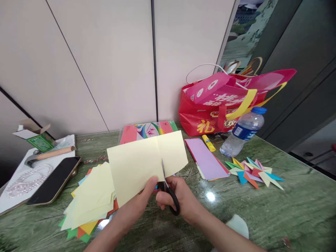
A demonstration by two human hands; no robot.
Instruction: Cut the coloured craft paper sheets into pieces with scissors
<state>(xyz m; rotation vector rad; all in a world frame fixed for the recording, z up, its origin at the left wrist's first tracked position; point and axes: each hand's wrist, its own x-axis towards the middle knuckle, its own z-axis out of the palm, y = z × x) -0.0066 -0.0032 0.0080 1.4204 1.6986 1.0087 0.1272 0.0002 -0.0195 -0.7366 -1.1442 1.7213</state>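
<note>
Pale yellow paper is held up over the table by my left hand, whose thumb presses on its lower edge. My right hand grips black-handled scissors. Their blades point upward at the paper, with one blade in front of it and a slit running up from the lower edge. Behind the paper lies a colourful paper pack, partly covered. A fanned stack of coloured sheets sits to the left of my left hand.
Purple paper strips, a yellow glue stick, folded paper pieces, a water bottle and a red bag are at the right. A phone, hammer, beads and green box are at the left.
</note>
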